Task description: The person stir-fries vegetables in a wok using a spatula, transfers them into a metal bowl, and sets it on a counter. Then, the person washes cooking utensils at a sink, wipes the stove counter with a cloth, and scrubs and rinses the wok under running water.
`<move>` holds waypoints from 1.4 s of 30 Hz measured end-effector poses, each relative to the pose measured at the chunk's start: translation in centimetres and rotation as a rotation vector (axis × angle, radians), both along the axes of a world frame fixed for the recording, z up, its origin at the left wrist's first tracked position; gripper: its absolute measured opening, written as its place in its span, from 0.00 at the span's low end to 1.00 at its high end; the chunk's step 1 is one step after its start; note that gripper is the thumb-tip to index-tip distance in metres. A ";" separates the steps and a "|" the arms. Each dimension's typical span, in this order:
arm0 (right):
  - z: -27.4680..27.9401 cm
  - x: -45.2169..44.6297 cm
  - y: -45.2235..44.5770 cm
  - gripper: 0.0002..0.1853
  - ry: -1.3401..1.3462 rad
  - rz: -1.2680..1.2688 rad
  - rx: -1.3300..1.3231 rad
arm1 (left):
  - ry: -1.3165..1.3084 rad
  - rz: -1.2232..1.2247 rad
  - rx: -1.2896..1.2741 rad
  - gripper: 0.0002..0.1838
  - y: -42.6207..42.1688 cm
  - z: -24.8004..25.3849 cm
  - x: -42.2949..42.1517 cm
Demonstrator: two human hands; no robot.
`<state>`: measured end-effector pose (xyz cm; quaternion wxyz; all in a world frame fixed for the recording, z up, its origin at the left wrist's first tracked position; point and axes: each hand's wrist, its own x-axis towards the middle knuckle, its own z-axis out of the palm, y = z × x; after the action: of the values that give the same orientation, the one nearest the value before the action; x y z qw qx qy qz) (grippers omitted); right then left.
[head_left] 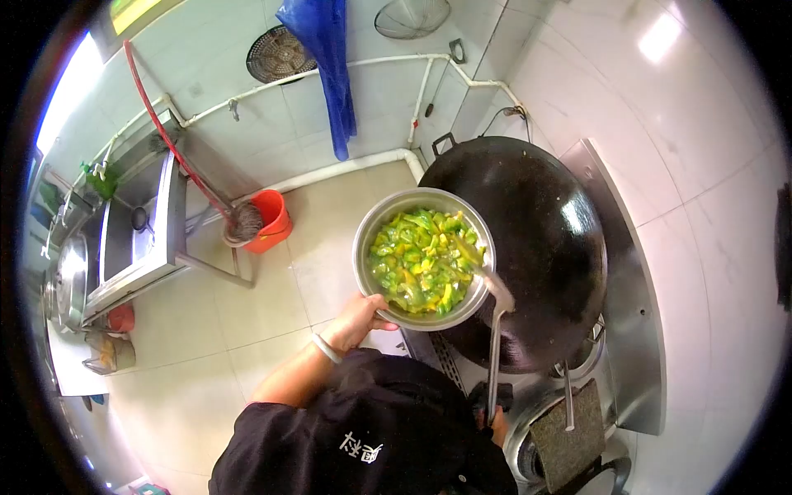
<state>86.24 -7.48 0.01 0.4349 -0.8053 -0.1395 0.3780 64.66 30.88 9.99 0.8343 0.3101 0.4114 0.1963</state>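
My left hand [363,320] is closed on the near-left rim of a round metal bowl [360,285], with the thumb over the edge. Chopped green and yellow vegetables [417,260], possibly peppers, lie in the bowl with a wet shine. My right hand [499,427], partly hidden by the dark sleeve, grips the lower end of a long-handled metal ladle [495,355]. The ladle's head is at the bowl's right side, blurred where it meets the vegetables. Just right of the bowl sits a large black wok [536,239], partly covered by the bowl and ladle.
A second burner [528,462] and a grey-brown cloth [569,433] are near my right side. At left stand a red bucket [272,223] with a mop [245,221] and a metal sink [175,219]. A blue apron-like sheet [330,74] hangs on the wall pipe.
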 end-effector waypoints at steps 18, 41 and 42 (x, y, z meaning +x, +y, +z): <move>8.6 -1.4 6.9 0.13 -0.476 0.153 0.077 | 0.047 0.021 -0.010 0.20 -0.3 -0.7 -0.2; 11.4 -5.5 7.6 0.21 -0.153 0.091 0.048 | 0.196 -0.331 0.534 0.09 4.7 -3.7 -4.0; 12.1 -7.2 8.2 0.20 -0.126 0.050 0.012 | 0.216 -0.425 0.679 0.09 5.6 -3.0 -3.9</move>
<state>79.06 0.75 12.10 0.4205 -0.8212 -0.1888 0.3362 60.71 36.46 7.01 0.6585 0.6646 0.3353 0.1108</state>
